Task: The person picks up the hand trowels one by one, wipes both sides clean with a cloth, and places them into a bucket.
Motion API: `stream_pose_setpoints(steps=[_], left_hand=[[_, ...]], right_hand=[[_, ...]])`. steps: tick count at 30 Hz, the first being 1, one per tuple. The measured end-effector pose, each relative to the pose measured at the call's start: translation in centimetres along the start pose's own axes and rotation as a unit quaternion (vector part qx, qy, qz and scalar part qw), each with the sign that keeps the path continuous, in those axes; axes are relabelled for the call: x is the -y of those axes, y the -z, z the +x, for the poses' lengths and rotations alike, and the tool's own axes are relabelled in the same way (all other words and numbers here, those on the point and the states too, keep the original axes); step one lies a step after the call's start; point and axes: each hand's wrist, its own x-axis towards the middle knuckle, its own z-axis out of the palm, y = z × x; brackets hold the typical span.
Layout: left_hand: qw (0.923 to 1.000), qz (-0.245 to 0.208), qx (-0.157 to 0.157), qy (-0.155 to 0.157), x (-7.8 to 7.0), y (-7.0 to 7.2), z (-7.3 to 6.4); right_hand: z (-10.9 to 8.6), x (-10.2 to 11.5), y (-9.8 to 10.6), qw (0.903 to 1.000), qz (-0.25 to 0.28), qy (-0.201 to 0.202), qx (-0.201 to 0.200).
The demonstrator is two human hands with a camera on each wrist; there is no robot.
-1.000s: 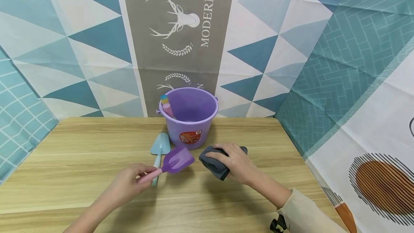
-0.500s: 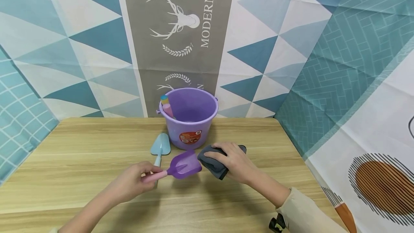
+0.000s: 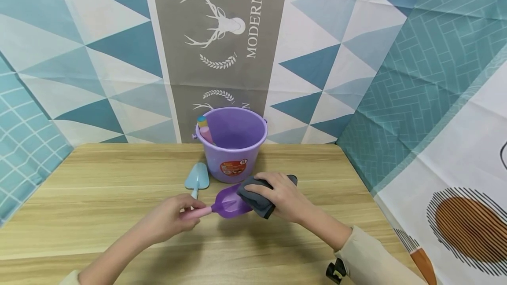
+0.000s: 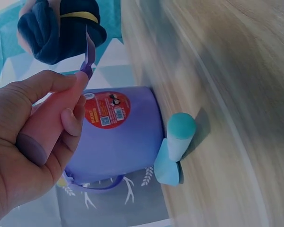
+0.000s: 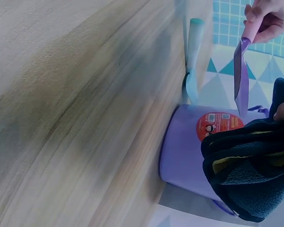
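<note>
A purple toy shovel (image 3: 230, 202) with a pink handle is held above the table by my left hand (image 3: 174, 218); in the left wrist view the fingers curl round the pink handle (image 4: 57, 116). My right hand (image 3: 283, 197) grips a bunched dark grey cloth (image 3: 256, 199) with black edging. In the head view the cloth overlaps the right end of the shovel's blade. The right wrist view shows the cloth (image 5: 255, 175) close to the blade (image 5: 241, 78); I cannot tell whether they touch.
A purple bucket (image 3: 233, 162) with a red label stands at the table's back, sticks with pink and blue-yellow ends (image 3: 205, 132) inside it. A light blue toy trowel (image 3: 197, 177) lies left of it on the wooden table (image 3: 119, 175). Patterned cloth walls (image 3: 309, 69) rise behind.
My left hand has moved right with the shovel, bringing its blade under the cloth's edge in the head view. My right hand has shifted slightly left with the cloth.
</note>
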Motion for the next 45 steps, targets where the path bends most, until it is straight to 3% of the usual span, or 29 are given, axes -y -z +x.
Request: stream_pose_setpoints(steps=[9,18,25,36,45], left_hand=[[0.9995,0.016,0.022,-0.017,-0.8,0.0,0.7],[0.9983,0.036,0.038,-0.026,-1.7,0.0,1.4],[0.9978,0.045,0.028,-0.04,-2.7,-0.2,1.8],[0.9957,0.049,-0.002,-0.078,-3.2,-0.4,1.8],[0.9936,0.051,-0.033,-0.095,-3.1,-0.8,1.6]], right_hand=[[1.2,0.4,-0.2,0.9994,-0.016,0.029,0.008],[1.5,1.4,-0.9,0.9956,-0.077,0.051,0.018],[1.4,2.0,-1.4,0.9869,-0.144,0.064,0.032],[1.3,2.3,-0.9,0.985,-0.134,0.027,0.106],[1.0,1.8,-0.3,0.9762,-0.182,0.031,0.113]])
